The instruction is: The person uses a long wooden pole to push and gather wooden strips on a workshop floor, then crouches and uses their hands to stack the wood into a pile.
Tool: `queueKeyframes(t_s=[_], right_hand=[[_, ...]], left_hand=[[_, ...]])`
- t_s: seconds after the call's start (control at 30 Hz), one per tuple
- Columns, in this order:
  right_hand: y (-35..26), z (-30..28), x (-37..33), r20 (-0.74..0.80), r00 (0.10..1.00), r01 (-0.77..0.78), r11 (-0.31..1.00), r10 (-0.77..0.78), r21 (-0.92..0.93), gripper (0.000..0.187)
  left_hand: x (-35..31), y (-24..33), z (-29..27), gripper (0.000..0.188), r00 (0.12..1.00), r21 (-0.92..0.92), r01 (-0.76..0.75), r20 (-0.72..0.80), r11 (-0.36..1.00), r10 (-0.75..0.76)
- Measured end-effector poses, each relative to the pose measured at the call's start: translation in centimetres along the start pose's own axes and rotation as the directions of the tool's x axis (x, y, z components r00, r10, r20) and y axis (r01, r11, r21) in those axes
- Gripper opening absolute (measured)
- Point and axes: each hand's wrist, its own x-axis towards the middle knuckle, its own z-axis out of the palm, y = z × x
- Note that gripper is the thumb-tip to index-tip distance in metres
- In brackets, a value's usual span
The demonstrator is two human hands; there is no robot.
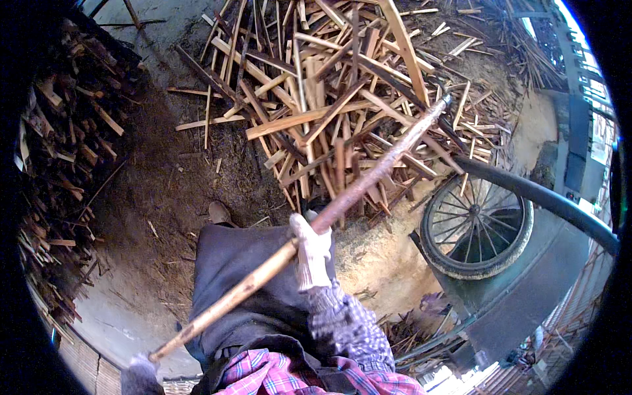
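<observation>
Pole slants over the stick pile on the floor; my right hand closes round its middle, my left hand round its near end. I'd hold that wide spacing for leverage and steer with the left. Whether the far tip touches wood, I cannot tell. Spoked wheel and dark bar toward the floor's right edge likely limit sideways swings; split wood lines the left edge.
</observation>
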Motion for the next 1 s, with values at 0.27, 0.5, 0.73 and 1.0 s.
queueKeyframes(t_s=[0.27,0.5,0.73,1.0], right_hand=[[-5.8,-1.7,14.5,0.087,0.992,-0.105,0.974,0.089,0.202,0.034],[-13.7,-5.3,17.3,0.098,0.987,-0.146,0.959,0.126,0.243,0.015],[-23.0,-9.0,24.9,0.063,0.992,0.096,0.985,-0.106,0.140,0.023],[-24.3,-11.6,36.4,0.035,0.972,0.228,0.968,-0.233,0.108,0.014]], left_hand=[[0.3,12.6,-10.2,0.026,1.000,0.032,0.018,0.007,0.999,-0.018],[-8.5,21.2,-13.6,0.027,0.994,0.002,0.025,0.104,1.000,-0.025],[-4.5,31.3,-10.7,0.036,0.949,0.033,-0.272,-0.157,0.962,0.274],[-6.9,47.6,-19.3,0.037,0.705,-0.142,-0.667,-0.438,0.731,0.558]])
